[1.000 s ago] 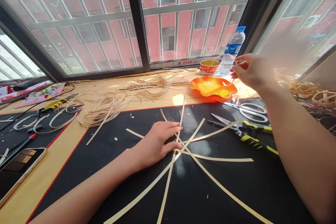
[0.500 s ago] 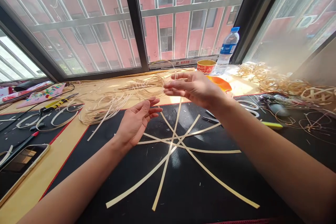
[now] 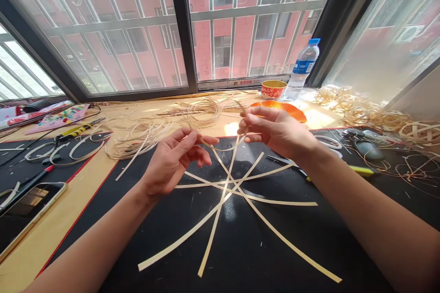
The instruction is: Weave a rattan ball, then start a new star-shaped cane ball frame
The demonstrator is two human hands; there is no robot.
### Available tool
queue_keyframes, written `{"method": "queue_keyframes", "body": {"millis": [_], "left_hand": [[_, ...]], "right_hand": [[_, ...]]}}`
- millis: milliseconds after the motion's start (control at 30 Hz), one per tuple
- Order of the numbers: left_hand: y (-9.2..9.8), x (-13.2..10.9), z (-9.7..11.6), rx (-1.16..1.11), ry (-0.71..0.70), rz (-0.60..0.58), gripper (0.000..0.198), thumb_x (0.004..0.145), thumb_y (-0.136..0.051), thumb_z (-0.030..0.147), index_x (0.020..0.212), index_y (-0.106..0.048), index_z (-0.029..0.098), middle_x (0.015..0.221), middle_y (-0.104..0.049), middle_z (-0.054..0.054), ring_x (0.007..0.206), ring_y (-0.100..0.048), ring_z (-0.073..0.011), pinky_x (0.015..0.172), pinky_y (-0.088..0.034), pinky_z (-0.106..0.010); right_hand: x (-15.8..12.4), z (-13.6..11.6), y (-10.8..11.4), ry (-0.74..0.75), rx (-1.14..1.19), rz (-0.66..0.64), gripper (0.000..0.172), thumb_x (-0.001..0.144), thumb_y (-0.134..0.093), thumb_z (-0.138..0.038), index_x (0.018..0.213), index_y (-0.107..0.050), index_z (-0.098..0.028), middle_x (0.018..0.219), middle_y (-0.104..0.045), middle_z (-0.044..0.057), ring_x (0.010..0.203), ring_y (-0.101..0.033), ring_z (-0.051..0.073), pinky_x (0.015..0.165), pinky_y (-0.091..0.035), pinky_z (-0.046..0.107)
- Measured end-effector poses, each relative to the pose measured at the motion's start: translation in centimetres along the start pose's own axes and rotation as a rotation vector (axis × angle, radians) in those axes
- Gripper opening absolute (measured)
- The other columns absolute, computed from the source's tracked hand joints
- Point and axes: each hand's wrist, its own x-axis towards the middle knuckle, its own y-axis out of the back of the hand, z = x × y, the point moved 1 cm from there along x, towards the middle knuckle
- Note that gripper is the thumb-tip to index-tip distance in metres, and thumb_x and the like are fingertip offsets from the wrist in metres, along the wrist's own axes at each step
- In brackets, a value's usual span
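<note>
A thin rattan strand (image 3: 220, 147) sags between my two hands, raised above the black mat (image 3: 268, 247). My left hand (image 3: 175, 160) pinches one end between thumb and forefinger. My right hand (image 3: 271, 130) is closed on the other end, just in front of the orange dish (image 3: 295, 113). Below them, several flat pale strips (image 3: 233, 192) lie crossed in a star on the mat.
Coils of thin rattan (image 3: 202, 114) lie on the wooden bench by the window. A red-and-gold bowl (image 3: 273, 89) and a water bottle (image 3: 302, 69) stand at the back. Scissors (image 3: 326, 142) and yellow-handled cutters (image 3: 357, 170) lie right. A phone (image 3: 25, 210) and pliers (image 3: 75, 132) lie left.
My left hand lifted off the crossed strips and closed on the strand. My right hand came back from the orange dish toward the middle, bringing the strand with it.
</note>
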Motion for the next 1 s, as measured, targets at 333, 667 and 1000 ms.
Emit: {"method": "queue_keyframes", "body": {"millis": [333,667,1000], "left_hand": [[0.5,-0.5,-1.1,0.286,0.105,-0.069,0.022,0.081,-0.065,0.036,0.089,-0.071,0.016,0.065,-0.063,-0.001,0.054,-0.053,-0.0093,0.046,-0.045,-0.018],[0.3,-0.6,-1.4,0.279,0.167,-0.056,0.026,0.08,-0.064,0.039,0.078,-0.072,0.014,0.072,-0.06,-0.003,0.063,-0.054,-0.0116,0.053,-0.049,-0.021],[0.8,-0.3,-1.8,0.259,0.176,-0.071,0.026,0.084,-0.06,0.04,0.083,-0.071,0.016,0.071,-0.058,-0.002,0.066,-0.054,-0.0119,0.057,-0.049,-0.022]], "right_hand": [[-1.1,1.5,-1.3,-0.003,-0.149,-0.197,0.018,0.072,-0.074,-0.032,0.085,-0.072,-0.02,0.073,-0.066,0.002,0.065,-0.063,0.012,0.062,-0.054,0.025],[-0.8,2.3,-1.7,0.182,-0.111,0.077,0.019,0.071,-0.075,-0.033,0.086,-0.072,-0.021,0.096,-0.069,0.005,0.069,-0.064,0.012,0.058,-0.055,0.024],[-1.2,1.8,-1.3,0.346,-0.433,0.044,0.013,0.071,-0.074,-0.026,0.082,-0.075,-0.019,0.078,-0.073,0.003,0.068,-0.067,0.014,0.06,-0.056,0.023]]}}
